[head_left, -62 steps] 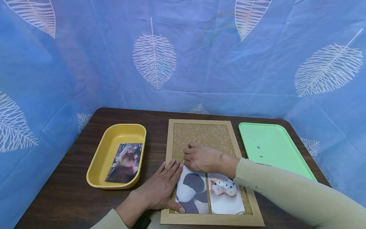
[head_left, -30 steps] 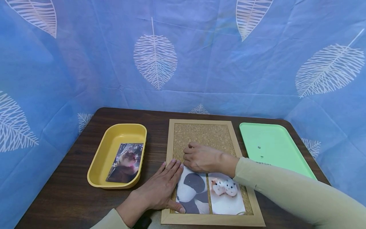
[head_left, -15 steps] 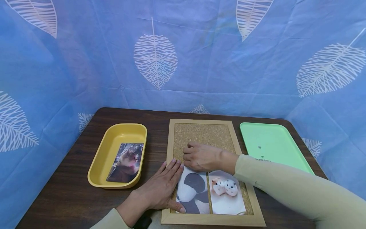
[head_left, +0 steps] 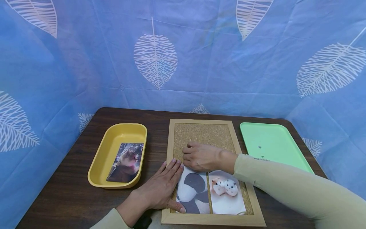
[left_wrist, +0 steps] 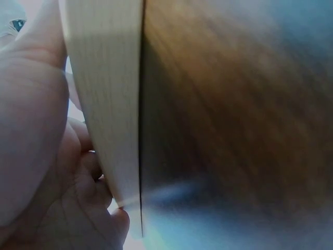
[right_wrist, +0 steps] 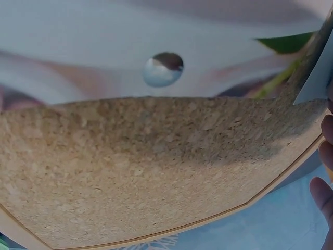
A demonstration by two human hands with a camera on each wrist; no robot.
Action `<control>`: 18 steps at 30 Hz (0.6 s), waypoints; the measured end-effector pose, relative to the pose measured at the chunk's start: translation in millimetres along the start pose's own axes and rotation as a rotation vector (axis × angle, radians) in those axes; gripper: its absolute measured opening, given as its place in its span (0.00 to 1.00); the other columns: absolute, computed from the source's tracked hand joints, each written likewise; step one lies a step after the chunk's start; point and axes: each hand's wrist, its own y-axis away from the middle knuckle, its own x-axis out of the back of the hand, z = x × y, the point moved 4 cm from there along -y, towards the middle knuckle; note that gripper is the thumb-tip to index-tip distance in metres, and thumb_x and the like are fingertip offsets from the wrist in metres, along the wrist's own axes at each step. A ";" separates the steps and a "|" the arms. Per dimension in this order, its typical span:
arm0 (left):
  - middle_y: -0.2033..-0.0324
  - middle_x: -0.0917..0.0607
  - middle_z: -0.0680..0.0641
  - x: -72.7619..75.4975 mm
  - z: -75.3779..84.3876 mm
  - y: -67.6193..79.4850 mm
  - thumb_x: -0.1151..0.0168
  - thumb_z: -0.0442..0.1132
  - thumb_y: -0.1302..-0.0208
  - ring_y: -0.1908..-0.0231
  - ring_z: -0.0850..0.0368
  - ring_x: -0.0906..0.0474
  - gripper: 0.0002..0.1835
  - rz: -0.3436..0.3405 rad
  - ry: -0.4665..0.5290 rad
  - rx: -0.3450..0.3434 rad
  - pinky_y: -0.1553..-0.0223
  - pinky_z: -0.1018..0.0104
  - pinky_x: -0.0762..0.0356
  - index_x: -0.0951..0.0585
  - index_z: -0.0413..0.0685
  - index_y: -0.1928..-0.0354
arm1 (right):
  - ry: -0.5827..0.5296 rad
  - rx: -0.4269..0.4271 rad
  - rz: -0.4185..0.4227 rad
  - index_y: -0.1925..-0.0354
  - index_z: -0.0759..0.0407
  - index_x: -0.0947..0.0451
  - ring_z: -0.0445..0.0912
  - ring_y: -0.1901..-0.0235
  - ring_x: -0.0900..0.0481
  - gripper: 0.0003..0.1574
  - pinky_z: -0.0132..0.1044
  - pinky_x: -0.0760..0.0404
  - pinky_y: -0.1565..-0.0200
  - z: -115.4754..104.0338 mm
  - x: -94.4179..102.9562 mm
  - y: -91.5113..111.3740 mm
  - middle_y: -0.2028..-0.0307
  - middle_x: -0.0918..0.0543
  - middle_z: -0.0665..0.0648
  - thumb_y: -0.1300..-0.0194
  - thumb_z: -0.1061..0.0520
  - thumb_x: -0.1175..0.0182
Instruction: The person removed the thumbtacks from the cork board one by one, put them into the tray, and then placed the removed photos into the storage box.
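Note:
My left hand (head_left: 161,186) lies flat with straight fingers over the left edge of a wood-framed corkboard (head_left: 204,133) and a panda photo (head_left: 192,194). My right hand (head_left: 204,157) rests at that photo's top edge with its fingers curled. Whatever lies under its fingertips is hidden. Beside the panda photo is a photo of two spotted white hamsters (head_left: 224,187). In the right wrist view, a shiny round thumbtack (right_wrist: 163,70) sits near the top edge of a photo. The left wrist view shows the palm (left_wrist: 31,135) along the frame's side (left_wrist: 109,104).
A yellow tray (head_left: 98,149) on the left holds one more photo (head_left: 127,162). To the right is a flat green tray (head_left: 266,133) with a few small dark specks and printed marks. A brown table (head_left: 65,194) bears everything, with a blue leaf-print curtain (head_left: 200,63) behind.
Both hands keep their places on the board. The right forearm has shifted slightly, and the head view has drifted a little.

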 end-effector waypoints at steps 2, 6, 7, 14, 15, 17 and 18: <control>0.15 0.51 0.41 -0.1 0.1 -0.2 0.42 0.86 0.47 0.15 0.45 0.59 0.71 -0.001 -0.002 -0.001 0.17 0.42 0.55 0.48 0.42 0.16 | 0.007 -0.001 -0.003 0.51 0.44 0.18 0.42 0.53 0.23 0.12 0.41 0.24 0.45 -0.2 -0.3 0.2 0.55 0.15 0.43 0.17 0.48 0.49; 0.16 0.50 0.41 -0.1 0.3 -0.5 0.41 0.85 0.46 0.15 0.45 0.59 0.70 -0.001 -0.001 -0.003 0.17 0.42 0.55 0.48 0.42 0.16 | 0.017 -0.003 -0.006 0.49 0.45 0.19 0.42 0.51 0.23 0.14 0.41 0.24 0.44 -0.5 -0.6 0.6 0.53 0.15 0.44 0.16 0.47 0.50; 0.16 0.50 0.41 0.1 0.4 -0.5 0.41 0.85 0.46 0.15 0.45 0.59 0.70 0.000 -0.001 -0.004 0.17 0.42 0.55 0.48 0.42 0.16 | 0.017 -0.004 -0.005 0.49 0.45 0.19 0.42 0.51 0.23 0.14 0.41 0.24 0.44 -0.6 -0.7 0.7 0.53 0.15 0.44 0.16 0.47 0.51; 0.16 0.50 0.41 0.7 1.0 -0.1 0.41 0.85 0.46 0.15 0.45 0.59 0.71 0.005 0.000 -0.003 0.17 0.42 0.54 0.48 0.41 0.16 | 0.002 -0.013 0.019 0.50 0.46 0.19 0.42 0.52 0.22 0.13 0.41 0.24 0.44 -0.6 -1.3 1.1 0.54 0.16 0.45 0.18 0.46 0.49; 0.15 0.50 0.41 0.6 0.9 -0.4 0.41 0.85 0.46 0.15 0.45 0.59 0.70 0.004 0.002 -0.002 0.17 0.42 0.55 0.48 0.42 0.16 | 0.000 -0.013 0.022 0.50 0.46 0.19 0.42 0.52 0.22 0.13 0.41 0.24 0.44 -0.6 -1.5 1.2 0.54 0.16 0.45 0.18 0.46 0.49; 0.15 0.50 0.41 0.5 1.0 -0.5 0.41 0.85 0.46 0.15 0.45 0.59 0.70 0.006 0.004 -0.001 0.17 0.43 0.55 0.48 0.42 0.16 | 0.001 -0.013 0.030 0.51 0.46 0.19 0.42 0.52 0.23 0.13 0.41 0.24 0.45 -0.6 -1.4 1.8 0.54 0.16 0.45 0.18 0.46 0.49; 0.15 0.50 0.41 0.5 1.0 -0.6 0.41 0.85 0.46 0.15 0.45 0.59 0.70 0.006 0.005 0.000 0.17 0.43 0.55 0.48 0.42 0.16 | 0.000 -0.013 0.034 0.51 0.46 0.19 0.42 0.52 0.23 0.13 0.41 0.24 0.45 -0.6 -1.0 2.2 0.54 0.16 0.45 0.18 0.46 0.49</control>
